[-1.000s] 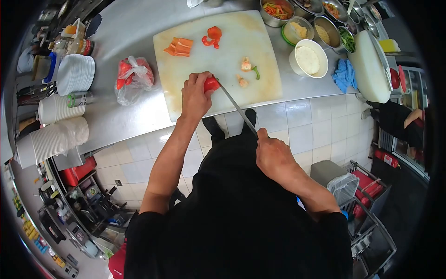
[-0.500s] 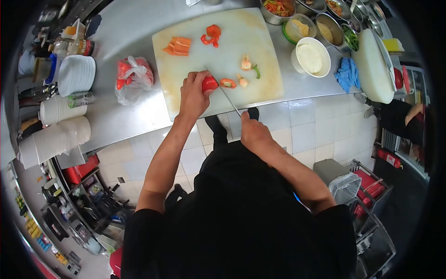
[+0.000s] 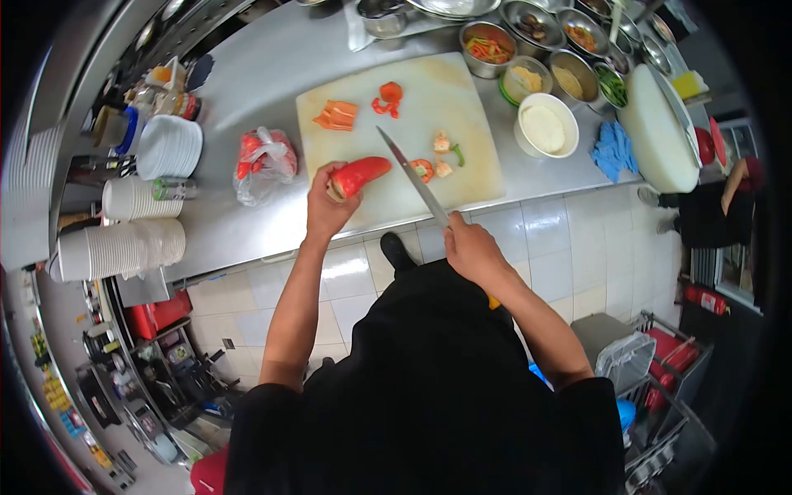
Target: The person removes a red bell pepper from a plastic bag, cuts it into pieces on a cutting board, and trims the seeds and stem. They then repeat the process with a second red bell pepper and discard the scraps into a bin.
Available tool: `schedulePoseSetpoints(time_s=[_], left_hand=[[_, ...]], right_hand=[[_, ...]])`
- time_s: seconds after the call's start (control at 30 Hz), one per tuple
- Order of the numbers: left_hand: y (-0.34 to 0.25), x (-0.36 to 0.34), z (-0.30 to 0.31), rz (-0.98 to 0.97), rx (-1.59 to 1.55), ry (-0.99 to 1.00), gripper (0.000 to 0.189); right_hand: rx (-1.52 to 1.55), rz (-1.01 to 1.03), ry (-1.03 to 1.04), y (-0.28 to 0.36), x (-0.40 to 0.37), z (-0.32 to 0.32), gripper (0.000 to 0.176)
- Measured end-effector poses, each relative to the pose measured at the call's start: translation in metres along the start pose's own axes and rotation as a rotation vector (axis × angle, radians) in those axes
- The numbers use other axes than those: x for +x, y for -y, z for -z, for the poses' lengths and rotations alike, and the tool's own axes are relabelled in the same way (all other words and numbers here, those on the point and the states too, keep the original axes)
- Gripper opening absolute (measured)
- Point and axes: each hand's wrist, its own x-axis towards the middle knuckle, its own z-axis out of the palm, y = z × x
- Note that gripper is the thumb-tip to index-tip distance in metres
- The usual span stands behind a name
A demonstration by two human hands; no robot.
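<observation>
My left hand (image 3: pixel 331 205) is closed around a red pepper (image 3: pixel 363 174), which it holds a little above the near left part of the white cutting board (image 3: pixel 404 73). A long-bladed knife (image 3: pixel 419 185) is gripped by its handle in my right hand (image 3: pixel 477 252). Its blade points away across the board, apart from the pepper. Orange-red pepper slices (image 3: pixel 336 115) and red pepper pieces (image 3: pixel 388 98) lie on the far left of the board. To the right of the blade are a cut pepper end (image 3: pixel 422 170), pale pepper cores (image 3: pixel 443 143) and a green stem (image 3: pixel 459 154).
Left of the board sits a clear plastic bag (image 3: pixel 266 158) with red peppers. Stacked white bowls (image 3: pixel 124 250) stand farther left. Bowls of cut vegetables (image 3: pixel 487 49), a white tub (image 3: pixel 546 125) and a blue cloth (image 3: pixel 613 151) are on the right. Another person (image 3: pixel 714 206) stands far right.
The pepper in my left hand has turned lengthwise and come nearer, away from the knife. The knife is still in my right hand. The camera view has shifted.
</observation>
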Motion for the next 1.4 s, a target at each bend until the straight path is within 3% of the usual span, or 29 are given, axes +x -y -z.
schedulePoseSetpoints(time_s=[0.07, 0.17, 0.23, 0.4, 0.5, 0.57, 0.7, 0.8, 1.07, 1.2, 1.3, 1.37, 1.4], left_hand=[[0.029, -0.011, -0.005, 0.038, 0.002, -0.038, 0.059], [0.025, -0.020, -0.002, 0.077, 0.062, -0.036, 0.059], [0.025, -0.019, -0.003, -0.070, 0.047, -0.053, 0.058], [0.016, -0.011, -0.001, 0.007, 0.034, -0.019, 0.050], [0.014, -0.008, -0.003, 0.016, 0.234, -0.044, 0.046], [0.007, -0.005, -0.002, -0.149, 0.128, -0.092, 0.043], [0.011, -0.004, -0.003, -0.097, 0.111, -0.024, 0.043], [0.010, -0.001, -0.001, -0.184, 0.155, -0.004, 0.041], [0.008, 0.000, -0.001, -0.093, 0.074, 0.055, 0.042], [0.008, -0.001, -0.005, -0.125, 0.087, 0.009, 0.042], [0.002, -0.007, -0.007, 0.022, 0.164, -0.068, 0.047], [0.003, -0.002, -0.004, 0.118, 0.474, 0.098, 0.058], [0.006, -0.001, -0.003, 0.113, 0.476, 0.094, 0.058]], right_hand=[[-0.057, 0.033, 0.014, 0.010, -0.006, 0.002, 0.018], [-0.143, 0.066, 0.034, 0.021, -0.017, -0.003, 0.016], [-0.224, 0.065, 0.062, 0.029, -0.023, -0.002, 0.016], [-0.271, 0.100, 0.091, 0.037, -0.028, -0.004, 0.015], [-0.283, 0.094, 0.092, 0.038, -0.026, -0.006, 0.016], [-0.279, 0.077, 0.103, 0.039, -0.024, -0.007, 0.017], [-0.283, 0.074, 0.121, 0.041, -0.023, -0.009, 0.016], [-0.301, 0.068, 0.137, 0.043, -0.024, -0.010, 0.016], [-0.322, -0.019, 0.288, 0.056, -0.005, -0.005, 0.027], [-0.298, 0.071, 0.212, 0.021, 0.029, -0.057, 0.034], [-0.262, 0.042, 0.161, 0.008, 0.039, -0.066, 0.032], [-0.203, 0.068, 0.194, 0.004, 0.043, -0.052, 0.027], [-0.203, 0.072, 0.188, 0.002, 0.042, -0.046, 0.027]])
